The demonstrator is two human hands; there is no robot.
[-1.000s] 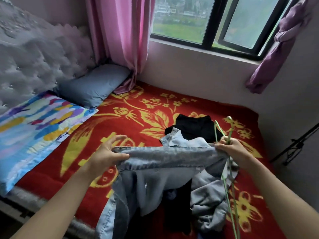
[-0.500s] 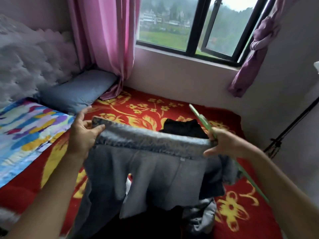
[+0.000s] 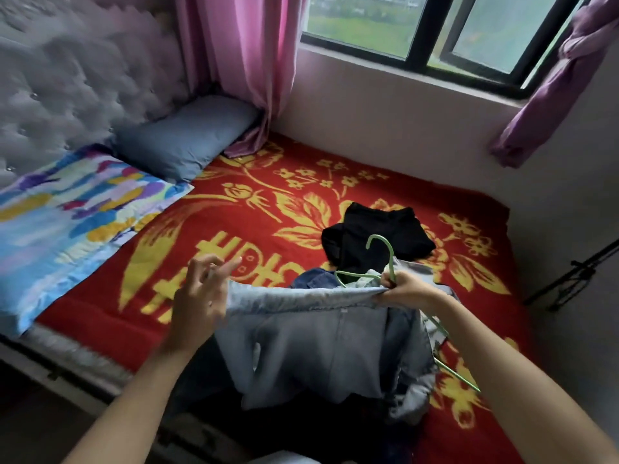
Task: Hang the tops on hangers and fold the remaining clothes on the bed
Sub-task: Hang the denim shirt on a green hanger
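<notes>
From the head camera, a denim jacket (image 3: 318,346) hung above the bed's (image 3: 268,212) near edge. The right hand (image 3: 405,288) pinched its collar edge together with a green hanger (image 3: 385,252). The left hand's (image 3: 197,296) blurred fingers were spread loosely at the other end. The step would probably go best by feeding one hanger arm into a shoulder with the collar kept taut.
</notes>
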